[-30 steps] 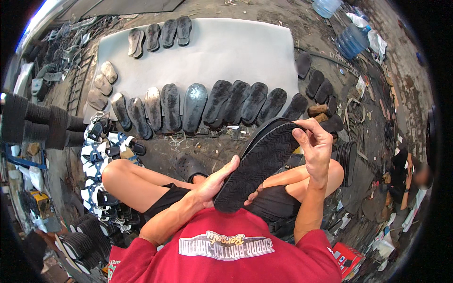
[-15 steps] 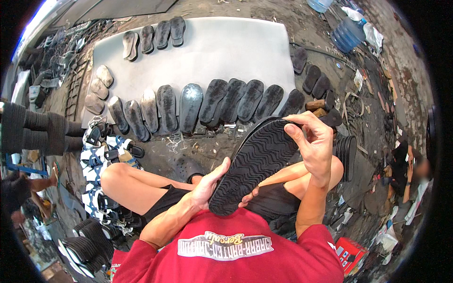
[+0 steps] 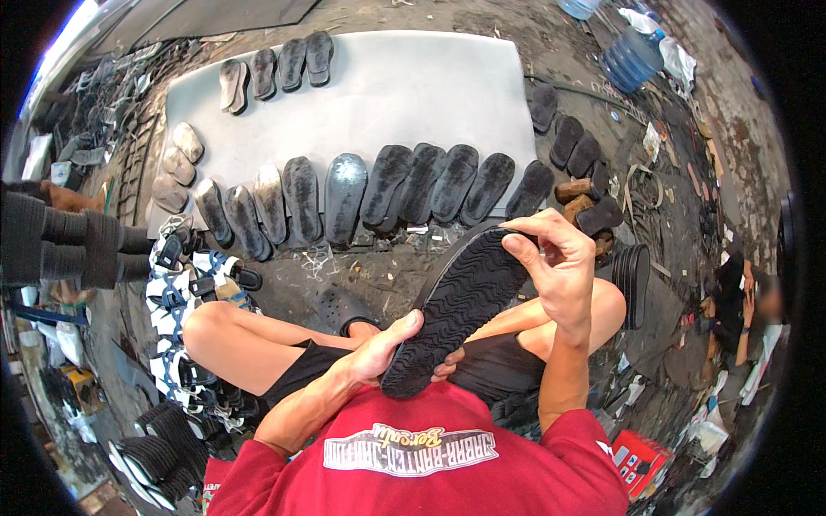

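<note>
Two hands [image 3: 564, 262], one black sole [image 3: 465, 301] held; one pale sheet [image 3: 413, 95]

Wide fisheye's on the person's head, looking down past the red shirt [image 3: 422, 486], pretty close to the black sole [image 3: 460, 310].

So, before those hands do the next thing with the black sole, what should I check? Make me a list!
1. Left hand holding the black sole at its near end: ok.
2. Right hand pinching the far end: ok.
3. Wavy tread facing the camera: ok.
4. Other side of the sole neat: cannot tell, it's mostly hidden.
5. Every foot-shaped piece on the pale sheet: not ok, some lie beyond its right edge.
</note>
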A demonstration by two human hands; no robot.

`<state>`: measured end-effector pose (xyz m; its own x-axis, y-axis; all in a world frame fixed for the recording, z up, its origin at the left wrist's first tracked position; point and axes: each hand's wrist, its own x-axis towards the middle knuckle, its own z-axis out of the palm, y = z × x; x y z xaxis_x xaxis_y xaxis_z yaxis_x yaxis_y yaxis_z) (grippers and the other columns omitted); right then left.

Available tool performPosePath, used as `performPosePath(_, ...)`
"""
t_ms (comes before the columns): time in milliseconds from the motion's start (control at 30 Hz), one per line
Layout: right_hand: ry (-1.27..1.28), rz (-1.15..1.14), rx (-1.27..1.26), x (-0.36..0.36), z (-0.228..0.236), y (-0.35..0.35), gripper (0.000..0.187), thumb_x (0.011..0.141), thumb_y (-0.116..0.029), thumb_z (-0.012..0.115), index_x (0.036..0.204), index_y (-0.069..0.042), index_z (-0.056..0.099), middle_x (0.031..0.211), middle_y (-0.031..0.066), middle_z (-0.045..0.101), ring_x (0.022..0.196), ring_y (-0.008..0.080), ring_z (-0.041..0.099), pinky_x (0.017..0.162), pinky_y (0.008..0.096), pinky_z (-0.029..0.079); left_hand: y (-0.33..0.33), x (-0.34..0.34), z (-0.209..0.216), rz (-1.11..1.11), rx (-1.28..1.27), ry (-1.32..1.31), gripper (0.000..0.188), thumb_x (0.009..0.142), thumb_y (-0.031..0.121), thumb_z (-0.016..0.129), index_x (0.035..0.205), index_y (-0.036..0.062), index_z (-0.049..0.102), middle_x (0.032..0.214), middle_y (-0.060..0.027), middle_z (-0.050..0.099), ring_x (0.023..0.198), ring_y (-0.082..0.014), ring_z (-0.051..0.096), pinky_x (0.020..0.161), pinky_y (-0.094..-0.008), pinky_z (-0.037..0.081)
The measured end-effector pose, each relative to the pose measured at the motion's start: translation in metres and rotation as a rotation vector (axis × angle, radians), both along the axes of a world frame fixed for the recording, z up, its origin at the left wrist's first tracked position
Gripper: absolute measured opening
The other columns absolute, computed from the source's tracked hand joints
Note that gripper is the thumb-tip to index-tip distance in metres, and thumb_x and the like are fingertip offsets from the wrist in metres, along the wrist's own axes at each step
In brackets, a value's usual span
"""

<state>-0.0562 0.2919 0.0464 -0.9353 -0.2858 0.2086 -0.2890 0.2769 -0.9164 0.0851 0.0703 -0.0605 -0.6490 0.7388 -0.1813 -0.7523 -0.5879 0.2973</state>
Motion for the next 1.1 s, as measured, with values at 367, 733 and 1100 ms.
performPosePath(367,0.389,0.047,0.101,0.028,-0.013,-0.032,0.042,0.081,-0.008,0.094,0.117,-0.006,0.072,0.104,0.0115,0.074,0.089,0.0220,0.073,0.079,0.0369,0.060,-0.003,-0.042,0.027,0.274,-0.081,-0.071,0.084,0.102,0.063,0.058,0.157,-0.0004,0.049,0.144,-0.0255,0.065,0.126,-0.0396,0.070,0.111,-0.0566,0.056)
performPosePath(733,0.211,-0.073,0.052,0.060,0.002,-0.034,0.033,0.082,-0.001,0.090,0.113,-0.006,0.080,0.101,0.0103,0.073,0.082,0.0208,0.070,0.071,0.0326,0.057,-0.009,-0.034,0.032,0.283,0.094,0.050,0.096,0.090,0.059,0.069,0.160,-0.0022,0.045,0.148,-0.0269,0.062,0.125,-0.0415,0.069,0.111,-0.0572,0.054)
performPosePath(1100,0.319,-0.049,0.103,0.056,0.008,-0.044,0.030,0.084,-0.002,0.090,0.112,-0.008,0.081,0.108,0.0066,0.067,0.084,0.0131,0.064,0.066,0.0303,0.054,-0.010,-0.033,0.055,0.335,-0.067,0.049,0.100,0.077,0.055,0.071,0.155,-0.0040,0.051,0.147,-0.0242,0.063,0.129,-0.0349,0.067,0.113,-0.0481,0.053)
